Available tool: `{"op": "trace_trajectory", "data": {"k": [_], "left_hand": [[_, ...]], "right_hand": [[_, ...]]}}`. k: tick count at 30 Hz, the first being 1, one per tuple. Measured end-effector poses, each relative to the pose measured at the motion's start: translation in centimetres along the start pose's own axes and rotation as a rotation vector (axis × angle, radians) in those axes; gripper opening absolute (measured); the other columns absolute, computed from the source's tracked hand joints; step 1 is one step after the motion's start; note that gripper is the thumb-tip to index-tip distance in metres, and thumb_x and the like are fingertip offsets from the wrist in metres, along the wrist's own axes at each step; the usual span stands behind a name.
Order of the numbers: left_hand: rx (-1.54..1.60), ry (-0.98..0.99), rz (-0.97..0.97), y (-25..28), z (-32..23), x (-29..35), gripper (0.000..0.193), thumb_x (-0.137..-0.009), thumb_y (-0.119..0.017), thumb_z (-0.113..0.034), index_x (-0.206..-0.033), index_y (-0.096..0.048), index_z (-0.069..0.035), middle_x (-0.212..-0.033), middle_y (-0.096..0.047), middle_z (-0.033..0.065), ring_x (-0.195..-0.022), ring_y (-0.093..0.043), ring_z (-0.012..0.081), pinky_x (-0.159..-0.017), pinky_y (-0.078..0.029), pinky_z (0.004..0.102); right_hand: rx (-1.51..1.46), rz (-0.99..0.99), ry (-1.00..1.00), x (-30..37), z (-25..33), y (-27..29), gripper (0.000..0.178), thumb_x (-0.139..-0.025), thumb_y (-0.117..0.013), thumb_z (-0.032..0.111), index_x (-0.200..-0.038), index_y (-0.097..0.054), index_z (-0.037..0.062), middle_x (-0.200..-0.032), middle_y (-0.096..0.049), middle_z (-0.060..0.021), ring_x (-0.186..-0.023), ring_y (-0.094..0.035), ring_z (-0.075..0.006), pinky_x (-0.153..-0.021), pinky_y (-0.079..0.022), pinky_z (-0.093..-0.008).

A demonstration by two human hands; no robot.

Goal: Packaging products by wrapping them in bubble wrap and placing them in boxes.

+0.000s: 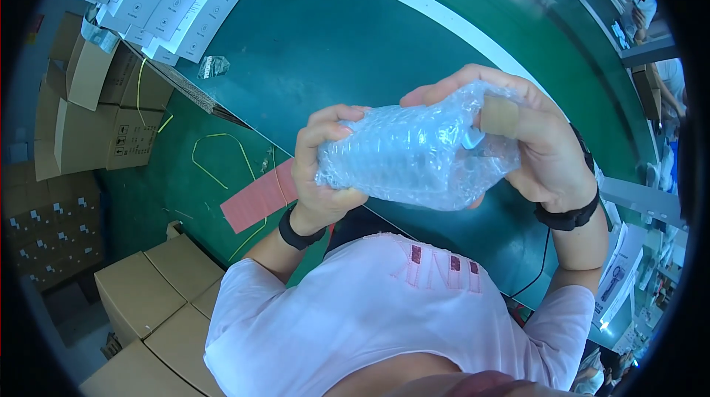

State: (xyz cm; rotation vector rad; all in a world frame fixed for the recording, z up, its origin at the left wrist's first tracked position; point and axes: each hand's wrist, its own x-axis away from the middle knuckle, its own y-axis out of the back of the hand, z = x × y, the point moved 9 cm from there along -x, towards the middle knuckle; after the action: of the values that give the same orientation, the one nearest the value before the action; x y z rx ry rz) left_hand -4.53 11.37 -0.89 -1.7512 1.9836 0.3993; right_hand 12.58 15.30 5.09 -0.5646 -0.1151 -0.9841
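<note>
Between my two hands is a bundle in clear bubble wrap (399, 153), held up above the green table. My left hand (322, 164) is wrapped round its left end, the thumb along the lower edge. At the right end, my right hand (543, 138) grips the wrap's gathered, open-looking edge, with the thumb or a finger, covered by a tan band (500, 116), against the film. A small pale blue-white part shows inside the wrap beside that band. What else the wrap encloses cannot be made out. Both wrists wear black bands.
White printed boxes (170, 5) stand at the table's far left corner, near a crumpled clear scrap (213, 66). Brown cartons (111, 109) and stacked boxes (163, 301) lie left. Yellow straps (222, 160) and a pink sheet (259, 196) are beside the table. People work at right.
</note>
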Motion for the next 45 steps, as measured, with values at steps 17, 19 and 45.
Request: {"op": "trace_trajectory", "data": {"k": [17, 19, 45], "left_hand": [[0.309, 0.148, -0.085, -0.4, 0.4, 0.0, 0.069, -0.066, -0.085, -0.007, -0.121, -0.043, -0.008, -0.130, -0.050, 0.0175, -0.117, -0.053, 0.0231, -0.098, -0.043, 0.0363], [0.323, 0.167, -0.077, -0.3, 0.2, 0.9, 0.068, -0.067, -0.084, -0.007, -0.121, -0.043, -0.008, -0.131, -0.049, 0.0179, -0.117, -0.053, 0.0229, -0.098, -0.043, 0.0365], [0.547, 0.804, -0.332, 0.9, 5.2, 5.3, 0.068, -0.069, -0.084, -0.005, -0.122, -0.042, -0.010, -0.131, -0.047, 0.0163, -0.121, -0.052, 0.0250, -0.099, -0.045, 0.0372]], "right_hand": [[-0.002, -0.002, 0.054, 2.2, 2.4, -3.3, 0.042, -0.095, -0.054, 0.014, -0.131, -0.047, -0.0071, -0.108, -0.064, -0.0164, -0.078, -0.071, -0.0234, -0.048, -0.061, -0.0371], [-0.006, 0.010, 0.042, 2.3, 2.3, -3.5, 0.043, -0.095, -0.054, 0.014, -0.132, -0.046, -0.0066, -0.108, -0.064, -0.0163, -0.079, -0.071, -0.0238, -0.049, -0.061, -0.0375], [0.157, 0.019, 0.201, 2.8, 3.0, -4.4, 0.056, -0.085, -0.059, 0.014, -0.137, -0.048, -0.0045, -0.130, -0.056, -0.0148, -0.118, -0.055, -0.0205, -0.099, -0.044, -0.0330]]}}
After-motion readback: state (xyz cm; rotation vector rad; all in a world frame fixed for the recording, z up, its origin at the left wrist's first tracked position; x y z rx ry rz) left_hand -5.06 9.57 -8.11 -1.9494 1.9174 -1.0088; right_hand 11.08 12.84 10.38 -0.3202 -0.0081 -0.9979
